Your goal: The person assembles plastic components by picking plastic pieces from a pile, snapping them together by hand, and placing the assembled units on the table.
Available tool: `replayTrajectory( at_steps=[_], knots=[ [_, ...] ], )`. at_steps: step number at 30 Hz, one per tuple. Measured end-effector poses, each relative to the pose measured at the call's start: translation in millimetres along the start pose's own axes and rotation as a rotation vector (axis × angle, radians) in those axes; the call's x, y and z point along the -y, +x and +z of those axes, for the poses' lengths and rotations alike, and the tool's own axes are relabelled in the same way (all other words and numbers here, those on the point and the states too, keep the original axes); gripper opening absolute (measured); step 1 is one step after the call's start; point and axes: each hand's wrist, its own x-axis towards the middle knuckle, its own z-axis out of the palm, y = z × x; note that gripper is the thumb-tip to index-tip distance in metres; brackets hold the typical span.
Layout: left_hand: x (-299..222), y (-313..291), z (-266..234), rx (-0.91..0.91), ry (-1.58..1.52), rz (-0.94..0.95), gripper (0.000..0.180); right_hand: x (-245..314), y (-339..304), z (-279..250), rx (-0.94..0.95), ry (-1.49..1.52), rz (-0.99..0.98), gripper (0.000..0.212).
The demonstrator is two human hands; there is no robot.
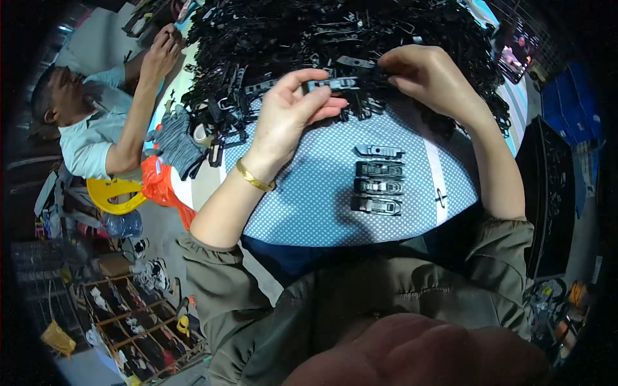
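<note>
Surface: we see a pale blue, dotted surface (pixel 296 193) spread in front of the person, with a white strip (pixel 436 170) running down its right side.
Heap: black parts lie in a broad heap (pixel 270 38) across the far side; any lettering on them is too small for us to read.
Neighbour: a co-worker (pixel 103 141) in a light shirt sits at the left, one raised hand (pixel 161 55) beside the heap; we cannot tell what it holds.
Right hand: the right hand (pixel 434 80) is at the heap's near edge, thumb and fingers only slightly apart around a dark piece; we cannot tell whether they grip it.
Left hand: the left hand (pixel 286 116) has its thumb and fingers closed on a slim part, the other fingers curled.
Glove: a grey knitted glove (pixel 174 138) lies left of the heap.
Column: four black-and-grey clips (pixel 378 187) lie crosswise, one below another, between the hands and the person; we can read no marking on them.
Slim part: the slim part (pixel 338 83), grey and black, is held above the heap's near edge, pointing toward the right hand.
Bracelet: a gold-coloured bracelet (pixel 254 175) circles the left wrist.
Mark: a small dark shape (pixel 441 197) sits on the strip, too small for us to identify.
</note>
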Motion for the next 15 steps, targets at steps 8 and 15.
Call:
replayTrajectory(
  at_steps=[8, 15],
  knots=[
    [3, -1, 10, 0.045, 0.045, -0.069, 0.028, 12, 1, 15, -0.201, -0.030, -0.376, 0.019],
    [6, -2, 6, 0.088, -0.115, -0.122, 0.030, 31, -4, 21, -0.137, -0.203, -0.534, 0.028]
  ],
)
